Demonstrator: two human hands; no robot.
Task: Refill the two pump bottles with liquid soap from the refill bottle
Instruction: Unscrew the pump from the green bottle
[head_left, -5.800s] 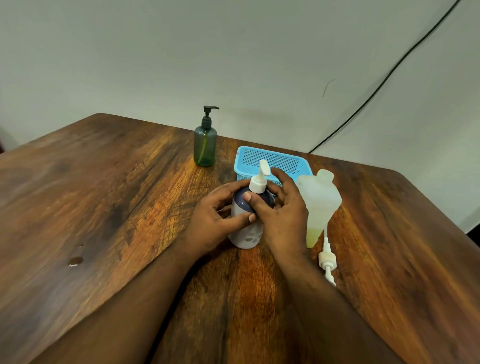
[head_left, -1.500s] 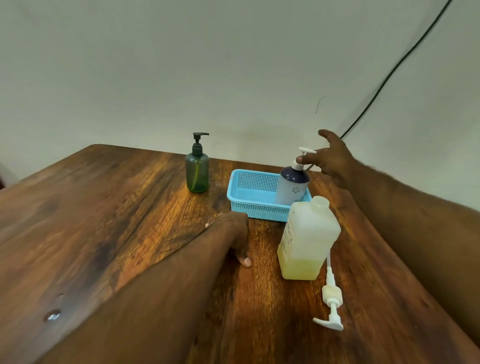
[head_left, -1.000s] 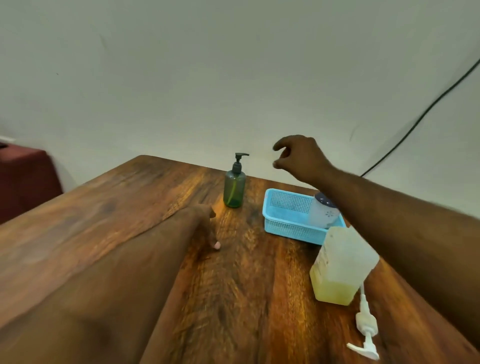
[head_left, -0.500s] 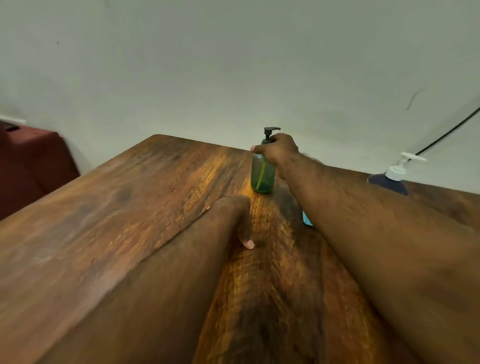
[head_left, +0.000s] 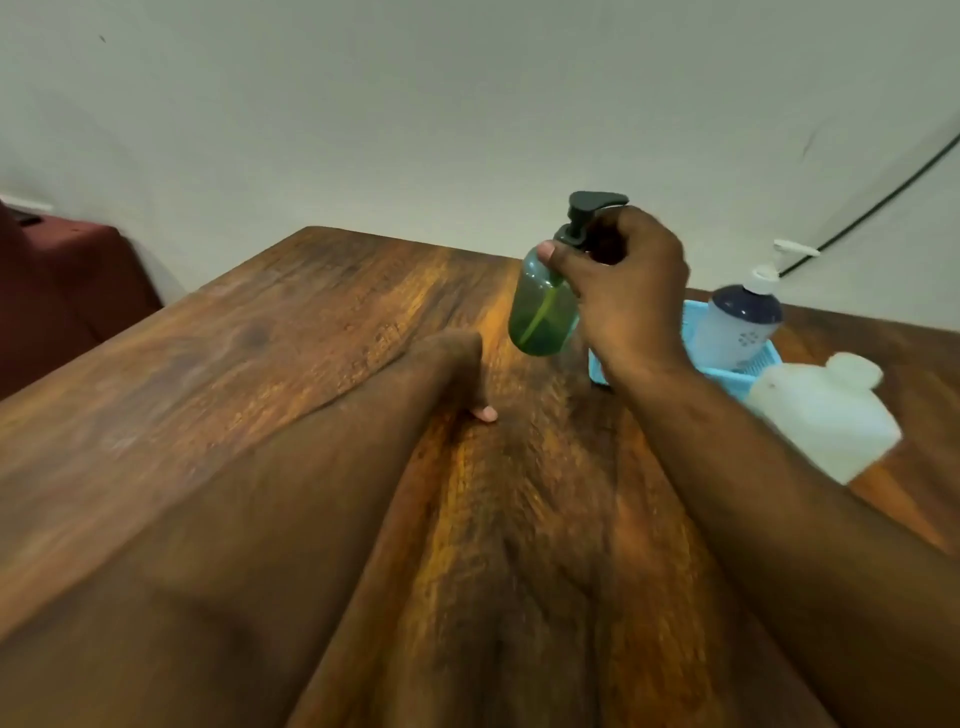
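Resting on the wooden table (head_left: 260, 364), the left hand (head_left: 457, 364) lies nearest, fingers curled loosely down and holding nothing. Beyond it the right hand (head_left: 623, 291) grips the green pump bottle (head_left: 543, 312) round its neck, thumb across the shoulder; the body hangs below the fingers, tilted, seemingly clear of the wood. Farther right stand the refill bottle (head_left: 826, 415) and the white pump bottle (head_left: 737, 327) in a blue basket (head_left: 748, 376).
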